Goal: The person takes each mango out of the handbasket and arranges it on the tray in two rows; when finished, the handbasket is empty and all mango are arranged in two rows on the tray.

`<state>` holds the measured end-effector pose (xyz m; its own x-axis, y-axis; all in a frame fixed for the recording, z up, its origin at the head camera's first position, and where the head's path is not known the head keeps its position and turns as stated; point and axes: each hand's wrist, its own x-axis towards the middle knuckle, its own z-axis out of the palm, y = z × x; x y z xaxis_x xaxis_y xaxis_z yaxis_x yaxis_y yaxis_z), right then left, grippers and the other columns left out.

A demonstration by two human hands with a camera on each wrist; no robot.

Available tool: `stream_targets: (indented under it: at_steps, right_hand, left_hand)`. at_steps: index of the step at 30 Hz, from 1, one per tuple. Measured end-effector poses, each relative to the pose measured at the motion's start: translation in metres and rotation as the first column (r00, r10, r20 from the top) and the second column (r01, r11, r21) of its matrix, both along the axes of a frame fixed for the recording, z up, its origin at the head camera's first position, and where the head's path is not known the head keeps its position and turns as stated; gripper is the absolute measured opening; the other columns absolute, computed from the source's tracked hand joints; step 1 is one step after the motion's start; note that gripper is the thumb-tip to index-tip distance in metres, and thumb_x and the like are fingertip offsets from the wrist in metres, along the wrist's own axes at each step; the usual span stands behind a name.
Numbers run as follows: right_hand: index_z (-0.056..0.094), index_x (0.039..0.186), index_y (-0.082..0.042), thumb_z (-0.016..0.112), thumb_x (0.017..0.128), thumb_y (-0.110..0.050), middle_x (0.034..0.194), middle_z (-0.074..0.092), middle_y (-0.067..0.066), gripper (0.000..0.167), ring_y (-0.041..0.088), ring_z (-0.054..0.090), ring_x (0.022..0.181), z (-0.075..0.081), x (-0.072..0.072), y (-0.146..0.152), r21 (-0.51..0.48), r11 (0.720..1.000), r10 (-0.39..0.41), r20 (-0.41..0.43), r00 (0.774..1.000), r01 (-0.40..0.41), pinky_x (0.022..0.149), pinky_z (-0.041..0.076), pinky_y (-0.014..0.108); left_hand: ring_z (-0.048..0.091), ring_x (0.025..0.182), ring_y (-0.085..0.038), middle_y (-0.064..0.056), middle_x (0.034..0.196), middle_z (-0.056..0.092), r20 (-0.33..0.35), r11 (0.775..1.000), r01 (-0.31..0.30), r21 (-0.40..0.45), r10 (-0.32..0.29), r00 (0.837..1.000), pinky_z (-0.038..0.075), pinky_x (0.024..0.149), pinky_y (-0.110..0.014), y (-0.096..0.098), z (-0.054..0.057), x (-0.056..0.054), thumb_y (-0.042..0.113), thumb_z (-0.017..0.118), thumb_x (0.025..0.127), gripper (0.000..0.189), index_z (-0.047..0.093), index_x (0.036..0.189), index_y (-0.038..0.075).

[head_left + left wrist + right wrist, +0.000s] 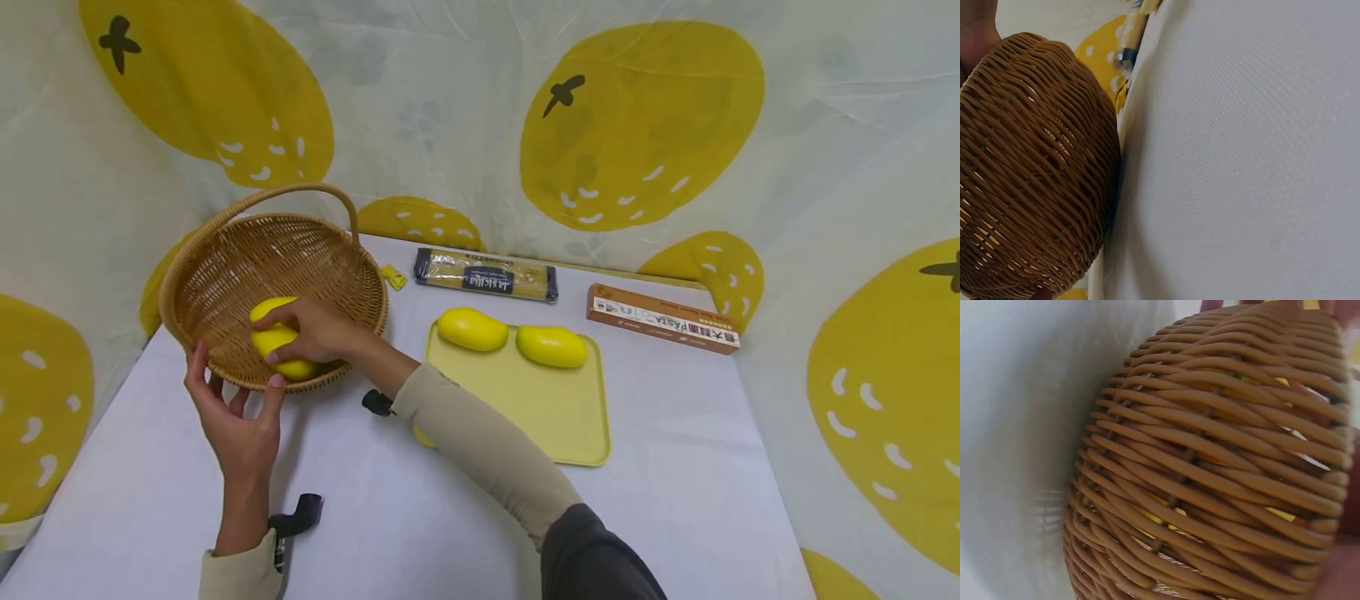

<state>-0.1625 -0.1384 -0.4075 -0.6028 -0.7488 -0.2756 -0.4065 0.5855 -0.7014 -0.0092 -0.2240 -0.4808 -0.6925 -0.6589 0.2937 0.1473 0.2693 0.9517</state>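
A wicker basket (225,275) with an arched handle stands tilted at the left, its mouth facing me. My left hand (243,433) holds its near rim, thumb and fingers spread along the edge. Inside the basket my right hand (322,333) grips a yellow mango (274,340), thumb on one side and fingers on the other. More yellow shows below the thumb; whether it is a second mango I cannot tell. Both wrist views are mostly filled by the basket's woven side (1035,169), with bits of yellow showing through the gaps in the right wrist view.
Right of the basket lies a yellow tray (525,408) bearing two mangoes (472,329) along its far edge. Behind it are a spaghetti packet (483,275) and a brown pasta box (663,318). A small yellow packet (393,277) lies beside the basket. A patterned curtain (450,100) hangs behind.
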Motion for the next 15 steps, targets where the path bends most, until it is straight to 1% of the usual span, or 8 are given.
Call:
stream_targets:
  at_steps: [5,9,13,15]
  right_hand:
    - [0.07,0.14,-0.036,0.083,0.092,-0.03,0.149,0.063,-0.014,0.05,0.003,0.053,0.133,0.006,0.003,0.011,-0.103,0.994,0.024,0.026,0.999,-0.021,0.102,0.041,0.016]
    - [0.069,0.143,-0.027,0.082,0.094,-0.022,0.151,0.064,-0.009,0.051,0.006,0.056,0.133,0.009,0.004,0.022,-0.221,0.975,0.03,0.067,0.997,-0.015,0.099,0.045,0.014]
    - [0.069,0.144,-0.021,0.082,0.094,-0.016,0.149,0.065,-0.004,0.052,0.012,0.062,0.127,0.015,0.007,0.033,-0.32,0.947,0.008,0.135,0.991,0.036,0.091,0.052,0.014]
    - [0.069,0.143,-0.021,0.082,0.094,-0.016,0.149,0.065,-0.003,0.052,0.015,0.065,0.126,0.019,0.008,0.039,-0.349,0.935,-0.01,0.155,0.988,0.064,0.089,0.054,0.015]
  left_hand:
    - [0.038,0.153,-0.035,0.002,0.176,0.022,0.008,1.0,-0.001,-0.005,0.001,1.0,0.05,0.118,-0.041,0.0,-0.001,0.0,0.001,0.077,0.088,0.092,0.03,0.164,0.019]
    - [0.038,0.153,-0.035,0.002,0.176,0.024,0.021,1.0,-0.007,-0.008,0.008,1.0,0.049,0.119,-0.043,-0.001,0.0,0.0,0.003,0.078,0.089,0.091,0.03,0.164,0.018]
    - [0.038,0.153,-0.034,0.002,0.175,0.025,0.015,1.0,-0.006,-0.006,0.006,1.0,0.049,0.12,-0.043,-0.002,-0.003,-0.001,0.003,0.079,0.088,0.092,0.03,0.164,0.018]
    - [0.038,0.153,-0.034,0.002,0.175,0.025,0.011,1.0,-0.004,-0.005,0.004,1.0,0.049,0.119,-0.043,-0.003,-0.005,-0.001,0.003,0.079,0.088,0.092,0.03,0.164,0.018]
